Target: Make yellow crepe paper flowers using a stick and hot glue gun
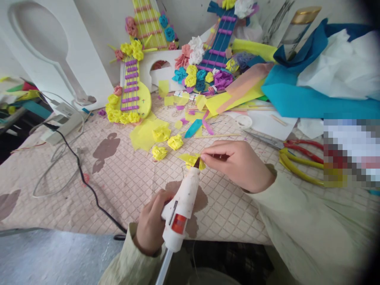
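Note:
My left hand [152,221] is wrapped round the handle of a white glue gun [185,194], whose clear glue stick juts out at the back. The gun's dark nozzle touches or nearly touches a small yellow paper flower [192,159]. My right hand [234,160] pinches that flower's right edge between thumb and fingers. Just beyond, several finished yellow paper flowers [175,141] lie beside a flat yellow sheet [142,134].
Decorated paper instruments, one yellow [145,101] and one blue [219,43], stand at the back. Scissors [267,140] and yellow-handled pliers [299,170] lie right. A black cable [89,182] and power strip [63,120] are left. Blue paper [308,99] fills the back right.

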The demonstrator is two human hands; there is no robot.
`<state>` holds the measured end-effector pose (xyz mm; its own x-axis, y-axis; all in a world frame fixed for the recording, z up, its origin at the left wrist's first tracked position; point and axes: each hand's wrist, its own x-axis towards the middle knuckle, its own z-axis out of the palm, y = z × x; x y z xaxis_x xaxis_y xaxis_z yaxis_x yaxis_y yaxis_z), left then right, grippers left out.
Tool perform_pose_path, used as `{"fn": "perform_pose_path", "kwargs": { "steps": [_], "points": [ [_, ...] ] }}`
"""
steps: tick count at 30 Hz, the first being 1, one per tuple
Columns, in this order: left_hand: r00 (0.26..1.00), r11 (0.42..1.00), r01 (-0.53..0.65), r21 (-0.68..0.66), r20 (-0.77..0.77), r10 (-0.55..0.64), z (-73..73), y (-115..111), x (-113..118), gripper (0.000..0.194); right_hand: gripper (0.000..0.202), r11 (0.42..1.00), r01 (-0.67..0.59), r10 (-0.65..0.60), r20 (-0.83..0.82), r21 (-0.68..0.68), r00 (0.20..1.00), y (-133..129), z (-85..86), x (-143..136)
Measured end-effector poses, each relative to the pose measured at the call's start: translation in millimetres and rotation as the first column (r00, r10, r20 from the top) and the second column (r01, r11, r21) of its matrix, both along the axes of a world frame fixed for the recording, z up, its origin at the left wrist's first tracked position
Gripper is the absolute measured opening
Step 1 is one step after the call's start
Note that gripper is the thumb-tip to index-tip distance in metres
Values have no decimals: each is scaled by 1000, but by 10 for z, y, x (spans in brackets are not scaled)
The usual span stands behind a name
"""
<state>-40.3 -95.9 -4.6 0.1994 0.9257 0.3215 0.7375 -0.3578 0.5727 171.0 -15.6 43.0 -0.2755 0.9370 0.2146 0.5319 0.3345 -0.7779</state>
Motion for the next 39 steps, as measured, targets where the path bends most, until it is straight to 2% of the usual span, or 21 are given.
{"fn": "perform_pose_path", "kwargs": {
  "steps": [6, 13, 19, 23, 30, 36, 39],
  "points": [
    [998, 998, 57, 11, -7, -57, -38, 19, -42, 12, 18, 1000, -6, 6, 13, 6, 1000, 12, -13, -2],
    [997, 997, 76, 27, 3, -76, -1, 41, -24, 10, 19, 1000, -14, 14, 8, -1, 1000, 8, -4, 9],
    [996, 995, 93, 19, 16, -93, -23, 41, -43, 14, 19, 1000, -14, 14, 15, -1, 1000, 6, 6, 11],
    [999, 999, 49, -16, 22, -49, -20, 29, -34, 11, 19, 1000, -17, 17, 20, 2, 1000, 9, -3, 18],
    [997, 995, 82, 63, -15, -81, -1, 55, -27, 10, 18, 1000, -1, 0, 23, 11, 1000, 3, 7, 16],
    [995, 995, 90, 47, 32, -92, -12, 45, -35, 13, 18, 1000, 6, -6, 21, 19, 1000, 1, 15, 8],
    [998, 999, 50, 10, 33, -51, -8, 27, -21, 11, 18, 999, 4, -5, 31, 35, 1000, 1, 9, 5]
  ]
}}
